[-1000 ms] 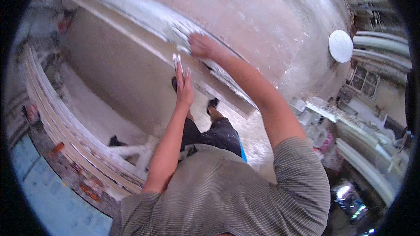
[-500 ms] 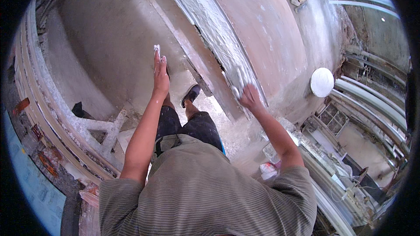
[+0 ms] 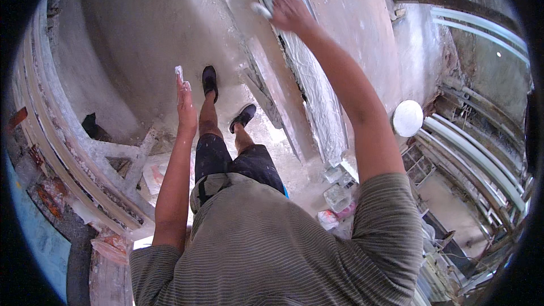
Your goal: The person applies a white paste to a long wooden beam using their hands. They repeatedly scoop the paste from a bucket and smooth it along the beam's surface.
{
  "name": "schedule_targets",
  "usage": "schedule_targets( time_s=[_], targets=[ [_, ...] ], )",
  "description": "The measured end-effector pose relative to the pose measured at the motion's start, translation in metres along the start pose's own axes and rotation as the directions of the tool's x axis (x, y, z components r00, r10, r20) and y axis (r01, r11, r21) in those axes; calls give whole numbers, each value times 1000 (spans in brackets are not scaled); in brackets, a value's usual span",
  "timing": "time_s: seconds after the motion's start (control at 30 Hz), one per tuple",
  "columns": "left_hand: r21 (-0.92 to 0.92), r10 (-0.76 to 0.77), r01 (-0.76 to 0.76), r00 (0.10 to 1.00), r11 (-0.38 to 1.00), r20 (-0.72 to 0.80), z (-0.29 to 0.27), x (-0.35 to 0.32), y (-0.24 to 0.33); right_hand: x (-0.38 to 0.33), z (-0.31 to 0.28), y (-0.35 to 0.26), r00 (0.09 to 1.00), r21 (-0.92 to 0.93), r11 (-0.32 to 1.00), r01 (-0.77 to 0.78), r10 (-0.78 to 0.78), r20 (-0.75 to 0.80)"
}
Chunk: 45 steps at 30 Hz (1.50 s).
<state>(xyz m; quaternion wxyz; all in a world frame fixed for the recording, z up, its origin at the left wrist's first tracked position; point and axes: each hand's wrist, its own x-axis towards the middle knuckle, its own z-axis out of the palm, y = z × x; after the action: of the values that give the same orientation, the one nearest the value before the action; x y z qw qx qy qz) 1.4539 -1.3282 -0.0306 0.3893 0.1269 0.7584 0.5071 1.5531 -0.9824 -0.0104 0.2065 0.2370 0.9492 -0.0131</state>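
The right hand (image 3: 290,14) reaches far up and presses a white lump of plaster (image 3: 262,10) on the long white moulding (image 3: 317,96), fingers curled around the lump. The moulding leans on the pinkish wall (image 3: 362,28); its long side runs from the top down toward the floor. The left hand (image 3: 186,105) is flat and open, its white-smeared fingertips pointing up, holding nothing

Open floor (image 3: 141,51) left of plaster moulding (image 3: 317,96)

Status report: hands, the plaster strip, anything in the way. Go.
Right hand pressed on white plaster strip, fingers coated. Left hand raised, open, white-smeared, holding nothing. Nothing between hand and strip.
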Motion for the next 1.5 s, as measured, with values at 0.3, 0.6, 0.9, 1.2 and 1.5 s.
schedule_targets(
  time_s=[0.3, 0.6, 0.9, 1.2, 1.5],
  targets=[
    [-79, 10, -18, 994, 997, -105, -45, 17, -36, -177, 80, -14, 989, 234, 964, -127, 141, -43],
    [-84, 0, -4, 998, 996, -57, -39, 30, -26, 61, -22, 5, 931, 168, 974, 149, -81, -355],
    [-65, 73, -71, 997, 995, 20, -1, -8, -37, -153, 72, -11, 953, -92, 984, 152, -171, -249],
    [-37, 180, -177, 943, 984, 279, 70, -76, -33, -442, 174, -44, 994, 155, 983, 100, -106, 29],
    [103, 375, -574, 650, 812, 661, 194, -158, 19, -559, 202, -70, 935, 356, 881, -313, 351, -48]
  ],
)
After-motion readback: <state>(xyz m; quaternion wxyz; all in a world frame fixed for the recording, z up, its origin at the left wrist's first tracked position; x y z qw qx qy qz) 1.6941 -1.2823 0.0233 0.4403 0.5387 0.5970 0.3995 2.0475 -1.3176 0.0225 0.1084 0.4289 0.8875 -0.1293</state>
